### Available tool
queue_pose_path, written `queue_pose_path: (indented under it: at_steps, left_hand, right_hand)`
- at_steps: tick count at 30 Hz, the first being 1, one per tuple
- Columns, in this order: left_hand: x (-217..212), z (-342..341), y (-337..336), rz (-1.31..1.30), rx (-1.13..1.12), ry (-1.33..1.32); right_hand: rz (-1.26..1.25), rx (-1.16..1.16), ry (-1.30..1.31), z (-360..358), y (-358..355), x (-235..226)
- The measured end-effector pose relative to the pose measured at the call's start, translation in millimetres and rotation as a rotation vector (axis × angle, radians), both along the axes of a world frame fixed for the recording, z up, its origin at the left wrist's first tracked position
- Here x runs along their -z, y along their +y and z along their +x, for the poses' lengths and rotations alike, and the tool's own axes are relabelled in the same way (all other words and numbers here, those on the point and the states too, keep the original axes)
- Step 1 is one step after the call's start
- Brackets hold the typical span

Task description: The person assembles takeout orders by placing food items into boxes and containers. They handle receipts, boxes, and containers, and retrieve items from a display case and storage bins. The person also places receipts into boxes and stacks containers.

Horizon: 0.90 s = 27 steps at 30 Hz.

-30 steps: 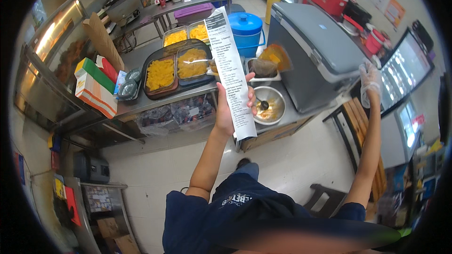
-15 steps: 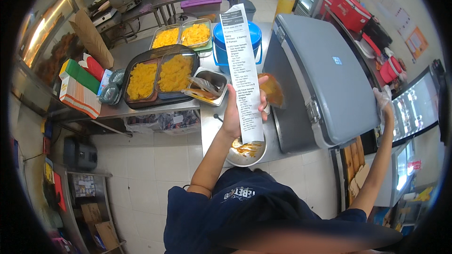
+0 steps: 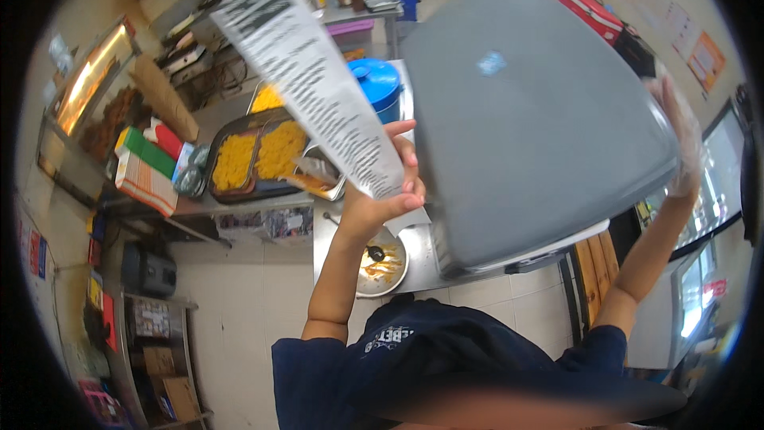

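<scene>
Pinched in my left hand [image 3: 380,195] is a long printed paper receipt [image 3: 318,80], slanting up and leftward above the table. My right hand [image 3: 681,139], in a clear plastic glove, grips the right edge of a big grey cooler box lid [image 3: 549,127]. The lid is raised and tilted, its top facing me, and it hides the inside of the box. Below my left hand sits a white bowl [image 3: 398,280] with orange-brown sauce smears and a dark ladle-like utensil [image 3: 376,253] in it.
Left of centre, a dark tray [image 3: 208,179] carries yellow-orange food, beside a metal pan [image 3: 336,191]. Behind them is a blue lidded bucket [image 3: 376,84]. Folded cartons [image 3: 147,183] stand at far left near a lit display case [image 3: 87,76]. A red cooler [image 3: 590,14] sits at back right.
My right hand has lifted the cooler box lid up and toward me. My left hand has moved left, and the receipt has swung up and leftward, uncovering more of the bowl.
</scene>
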State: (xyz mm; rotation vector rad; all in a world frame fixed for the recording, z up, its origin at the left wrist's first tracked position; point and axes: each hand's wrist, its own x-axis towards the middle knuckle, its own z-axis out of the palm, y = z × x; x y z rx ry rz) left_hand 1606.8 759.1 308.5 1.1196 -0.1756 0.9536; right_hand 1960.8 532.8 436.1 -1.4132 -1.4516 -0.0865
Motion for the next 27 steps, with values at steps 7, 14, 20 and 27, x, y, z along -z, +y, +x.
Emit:
queue_pose_path:
  at_steps: [7, 14, 20, 27]
  left_hand:
    - [3, 3, -45, 0.428, -0.316, -0.078]
    - [73, -67, -71, 0.257, -0.83, 0.212]
    - [85, -64, -75, 0.329, -1.042, 0.214]
    - [93, -60, -82, 0.393, -1.108, 0.268]
  right_hand:
    - [-0.131, 0.077, -0.735, -61, 62, -11]
    - [-0.925, -0.14, -0.456, 19, 158, 114]
    - [-1.127, -0.141, -0.29, -34, 193, 228]
    - [-0.94, -0.046, 0.335, -69, 160, 217]
